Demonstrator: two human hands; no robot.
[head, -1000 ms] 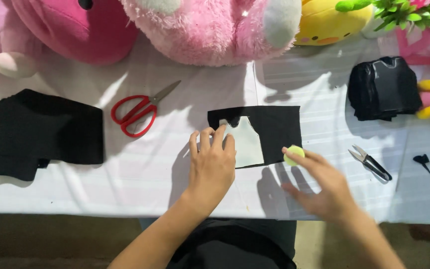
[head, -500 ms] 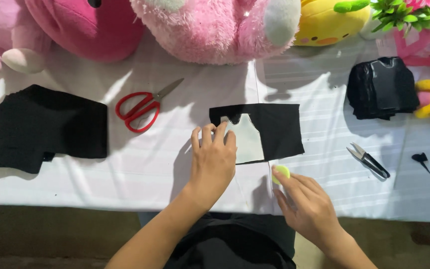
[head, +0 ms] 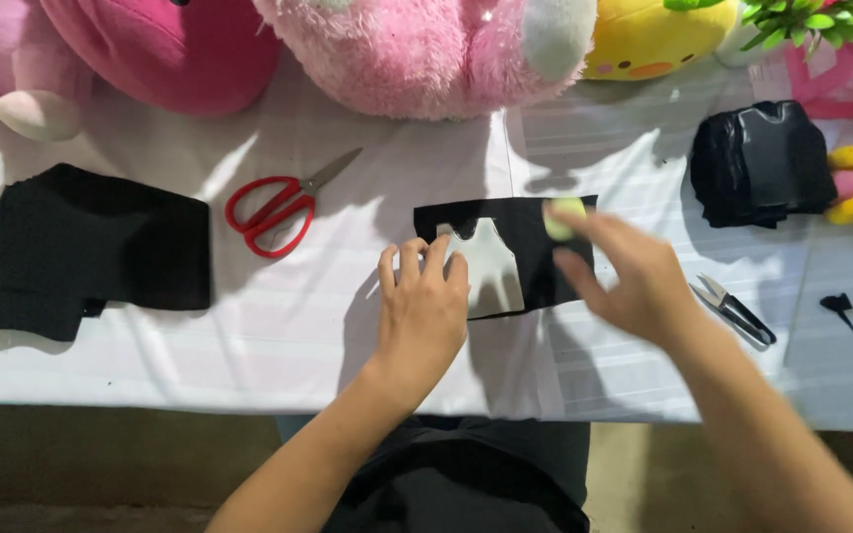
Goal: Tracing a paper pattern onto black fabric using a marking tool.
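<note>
Head view looks down on a white table (head: 249,336) where a black fabric piece (head: 535,247) lies flat near the middle, with a pale template (head: 491,271) resting on its left part. Left hand (head: 425,311) lies palm down with fingers spread, pressing the template and the cloth beneath it, so its grip is flat and open and holds nothing. Right hand (head: 624,271) is blurred over the right side of the fabric, its grip pinched narrow on a small yellow-green chalk (head: 563,219), which sits at the cloth's upper edge. No drawn outline can be made out on the black cloth; blur and the dark colour hide any line, so how much is marked cannot be told. The fabric looks whole and uncut around the template. Red scissors (head: 278,209) lie untouched to the left, well apart from both hands, and small snips (head: 735,309) rest just right of the right hand. A larger black cloth (head: 81,247) lies at the far left, a folded black stack (head: 762,163) at the upper right, and pink plush toys (head: 426,49) line the back edge
</note>
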